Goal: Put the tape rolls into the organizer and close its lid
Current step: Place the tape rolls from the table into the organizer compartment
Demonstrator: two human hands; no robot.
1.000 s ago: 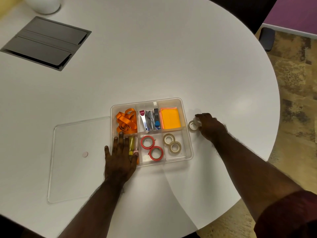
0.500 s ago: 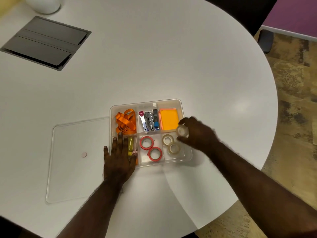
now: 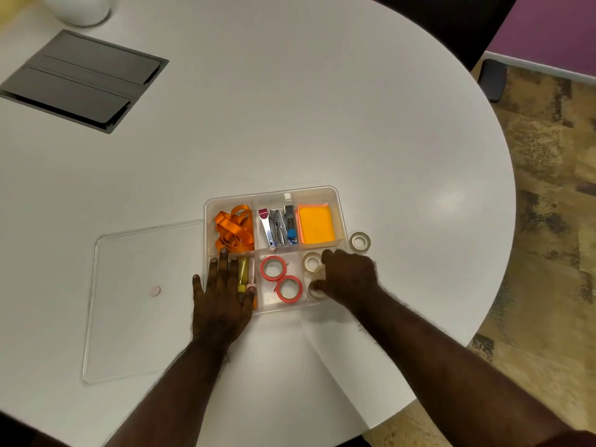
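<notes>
Beside organizer (image 3: 335, 192): clear tape roll (image 3: 359, 242)

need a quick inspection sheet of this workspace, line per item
surface: white round table, a dark hatch panel set into it far left
job's things: clear organizer open; two red tape rolls in its near middle compartment; clear tape rolls in the near right one; one clear tape roll on the table right of it; lid flat to the left
clutter: white vessel at far left edge
grippers: left hand flat on the organizer's near left corner; right hand in the near right compartment
cables: nothing seen
surroundings: patterned carpet, purple wall
</notes>
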